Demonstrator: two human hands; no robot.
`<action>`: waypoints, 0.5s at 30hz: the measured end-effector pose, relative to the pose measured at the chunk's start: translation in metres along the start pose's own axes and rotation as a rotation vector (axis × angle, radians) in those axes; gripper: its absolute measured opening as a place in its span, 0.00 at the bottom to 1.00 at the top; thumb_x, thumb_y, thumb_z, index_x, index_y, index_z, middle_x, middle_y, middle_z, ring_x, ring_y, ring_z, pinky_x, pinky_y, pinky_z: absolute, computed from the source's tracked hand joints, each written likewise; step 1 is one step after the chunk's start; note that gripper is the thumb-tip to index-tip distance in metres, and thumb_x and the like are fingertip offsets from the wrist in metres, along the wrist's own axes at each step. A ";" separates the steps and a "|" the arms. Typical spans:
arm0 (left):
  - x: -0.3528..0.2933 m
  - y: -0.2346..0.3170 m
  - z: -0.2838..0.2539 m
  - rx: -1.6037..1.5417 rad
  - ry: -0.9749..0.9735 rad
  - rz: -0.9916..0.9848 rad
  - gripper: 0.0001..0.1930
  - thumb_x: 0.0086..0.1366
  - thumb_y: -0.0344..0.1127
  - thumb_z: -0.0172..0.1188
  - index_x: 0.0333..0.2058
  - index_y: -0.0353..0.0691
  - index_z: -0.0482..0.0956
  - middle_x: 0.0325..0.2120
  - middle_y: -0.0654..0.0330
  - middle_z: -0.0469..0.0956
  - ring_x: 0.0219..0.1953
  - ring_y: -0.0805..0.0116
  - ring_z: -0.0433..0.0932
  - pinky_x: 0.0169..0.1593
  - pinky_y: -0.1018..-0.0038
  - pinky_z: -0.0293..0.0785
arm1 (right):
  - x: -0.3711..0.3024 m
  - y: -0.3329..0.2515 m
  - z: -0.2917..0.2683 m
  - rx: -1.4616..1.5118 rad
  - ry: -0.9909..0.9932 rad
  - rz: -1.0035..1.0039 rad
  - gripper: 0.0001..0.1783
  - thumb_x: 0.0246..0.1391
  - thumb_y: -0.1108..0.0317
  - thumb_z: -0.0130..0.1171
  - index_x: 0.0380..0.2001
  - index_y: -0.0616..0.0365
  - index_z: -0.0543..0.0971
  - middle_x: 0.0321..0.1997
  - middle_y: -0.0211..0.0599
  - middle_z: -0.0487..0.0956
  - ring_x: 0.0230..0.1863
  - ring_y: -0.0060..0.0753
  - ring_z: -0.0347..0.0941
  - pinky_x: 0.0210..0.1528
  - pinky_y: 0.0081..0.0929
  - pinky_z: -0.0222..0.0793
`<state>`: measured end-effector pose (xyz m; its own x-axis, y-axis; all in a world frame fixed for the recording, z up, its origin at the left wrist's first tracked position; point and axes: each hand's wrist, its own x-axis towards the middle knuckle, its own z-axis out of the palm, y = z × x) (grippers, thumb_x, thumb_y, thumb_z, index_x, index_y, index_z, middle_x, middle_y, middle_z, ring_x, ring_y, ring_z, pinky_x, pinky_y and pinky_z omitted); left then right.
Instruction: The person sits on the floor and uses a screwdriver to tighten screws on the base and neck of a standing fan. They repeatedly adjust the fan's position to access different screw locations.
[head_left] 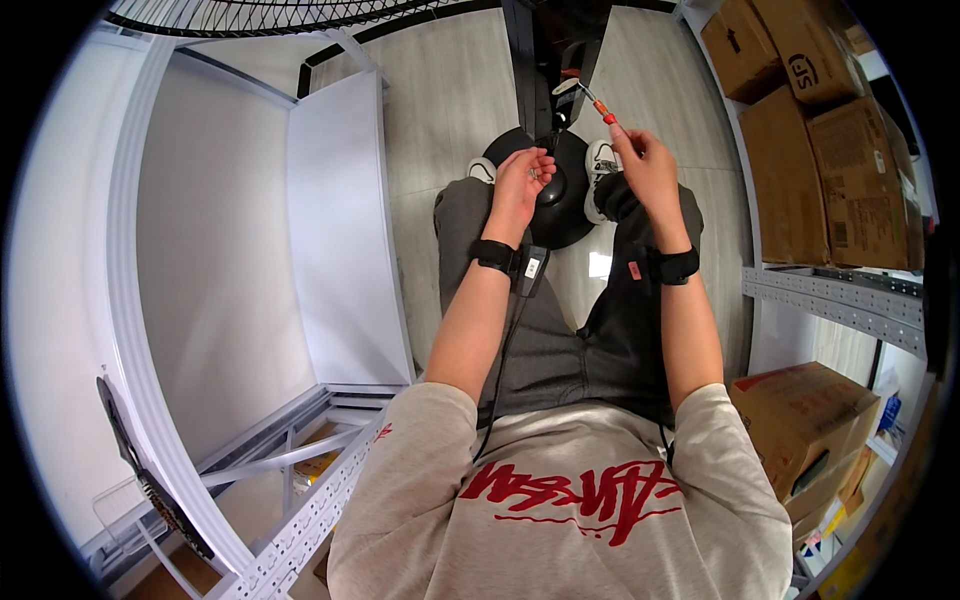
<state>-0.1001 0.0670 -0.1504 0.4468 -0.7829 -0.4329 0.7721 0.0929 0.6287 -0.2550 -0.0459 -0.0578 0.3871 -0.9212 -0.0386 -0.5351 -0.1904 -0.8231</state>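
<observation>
My right hand [652, 172] grips a screwdriver [604, 112] by the end of its red and orange handle. The metal shaft points up and to the left, close to a small pale round piece [566, 87] in front of a dark upright unit [556, 45]; whether they touch I cannot tell. To the left, my left hand [522, 188] hovers over the edge of a round black base [568, 215]. Its fingers are curled together near the thumb, and whatever may be between them is too small to make out.
My shoes [602, 160] flank the black base on a pale floor [440, 110]. Cardboard boxes [785, 180] fill the metal shelving on the right, with another box [805, 415] lower down. A white shelf unit [345, 230] stands at left. Black wire mesh [290, 15] crosses the top left.
</observation>
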 end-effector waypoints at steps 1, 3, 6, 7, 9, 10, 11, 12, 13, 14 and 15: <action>0.000 -0.001 0.000 0.004 -0.005 -0.001 0.09 0.66 0.33 0.53 0.36 0.33 0.76 0.29 0.56 0.77 0.32 0.67 0.76 0.36 0.74 0.72 | -0.004 -0.002 0.003 -0.063 0.066 -0.074 0.25 0.59 0.49 0.53 0.30 0.64 0.80 0.23 0.39 0.80 0.26 0.34 0.76 0.30 0.29 0.68; 0.000 -0.001 0.000 -0.001 -0.011 -0.005 0.09 0.65 0.34 0.54 0.37 0.33 0.76 0.31 0.55 0.77 0.33 0.66 0.76 0.38 0.74 0.71 | -0.007 -0.002 0.003 -0.133 0.120 -0.143 0.25 0.60 0.49 0.52 0.30 0.64 0.80 0.24 0.40 0.81 0.27 0.35 0.77 0.31 0.29 0.69; 0.000 -0.001 -0.001 -0.004 -0.018 -0.010 0.09 0.65 0.34 0.55 0.37 0.33 0.76 0.32 0.55 0.77 0.34 0.66 0.75 0.38 0.74 0.71 | -0.004 0.001 0.002 -0.092 0.063 -0.113 0.25 0.60 0.49 0.52 0.31 0.65 0.80 0.25 0.40 0.81 0.27 0.36 0.77 0.33 0.28 0.69; 0.001 -0.002 -0.001 -0.005 -0.022 -0.013 0.09 0.65 0.33 0.55 0.37 0.33 0.76 0.32 0.55 0.77 0.34 0.66 0.75 0.38 0.74 0.71 | -0.001 0.003 0.001 -0.043 0.030 -0.090 0.25 0.60 0.49 0.52 0.31 0.65 0.80 0.25 0.40 0.81 0.27 0.35 0.77 0.33 0.27 0.69; 0.002 -0.002 -0.001 0.006 -0.026 -0.012 0.09 0.65 0.34 0.54 0.37 0.33 0.76 0.32 0.55 0.77 0.35 0.66 0.75 0.39 0.73 0.71 | 0.004 0.008 0.000 0.063 -0.047 -0.010 0.25 0.60 0.49 0.52 0.31 0.65 0.80 0.24 0.39 0.81 0.27 0.33 0.77 0.33 0.26 0.69; 0.002 -0.002 -0.001 0.011 -0.027 -0.010 0.09 0.65 0.34 0.54 0.37 0.33 0.76 0.32 0.55 0.77 0.35 0.66 0.75 0.39 0.73 0.71 | 0.006 0.007 -0.002 0.120 -0.092 0.046 0.25 0.60 0.49 0.52 0.31 0.65 0.81 0.24 0.39 0.81 0.27 0.31 0.77 0.32 0.26 0.69; 0.002 -0.002 -0.001 0.010 -0.024 -0.012 0.09 0.65 0.34 0.54 0.37 0.33 0.76 0.32 0.55 0.77 0.35 0.66 0.76 0.39 0.73 0.71 | 0.008 0.005 -0.004 0.177 -0.138 0.102 0.25 0.59 0.49 0.52 0.31 0.64 0.81 0.24 0.38 0.81 0.27 0.30 0.77 0.32 0.25 0.69; 0.002 -0.003 -0.002 0.009 -0.021 -0.014 0.09 0.65 0.34 0.54 0.37 0.33 0.76 0.32 0.55 0.77 0.35 0.65 0.76 0.39 0.73 0.71 | 0.008 0.005 -0.005 0.171 -0.141 0.115 0.25 0.59 0.49 0.53 0.31 0.64 0.81 0.24 0.38 0.81 0.27 0.30 0.77 0.32 0.26 0.69; 0.003 -0.003 -0.003 0.009 -0.016 -0.014 0.09 0.65 0.34 0.54 0.37 0.33 0.76 0.32 0.55 0.77 0.35 0.65 0.76 0.39 0.73 0.71 | 0.009 0.004 -0.006 0.165 -0.146 0.126 0.25 0.59 0.49 0.53 0.31 0.64 0.81 0.24 0.38 0.81 0.27 0.29 0.77 0.32 0.26 0.69; 0.004 -0.003 -0.003 0.007 -0.013 -0.016 0.09 0.65 0.34 0.54 0.38 0.33 0.76 0.32 0.55 0.77 0.35 0.65 0.76 0.39 0.73 0.71 | 0.009 0.003 -0.006 0.160 -0.150 0.137 0.24 0.59 0.49 0.53 0.31 0.64 0.81 0.24 0.38 0.81 0.27 0.28 0.77 0.32 0.26 0.69; 0.004 -0.004 -0.004 0.005 -0.010 -0.018 0.09 0.66 0.34 0.54 0.38 0.32 0.76 0.32 0.55 0.77 0.35 0.65 0.76 0.39 0.73 0.72 | 0.008 0.003 -0.005 0.113 -0.098 0.067 0.24 0.58 0.49 0.54 0.31 0.64 0.81 0.24 0.38 0.81 0.26 0.28 0.76 0.31 0.26 0.69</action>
<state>-0.0992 0.0661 -0.1572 0.4282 -0.7906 -0.4377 0.7778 0.0758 0.6240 -0.2575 -0.0556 -0.0575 0.4275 -0.8922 -0.1458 -0.4767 -0.0855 -0.8749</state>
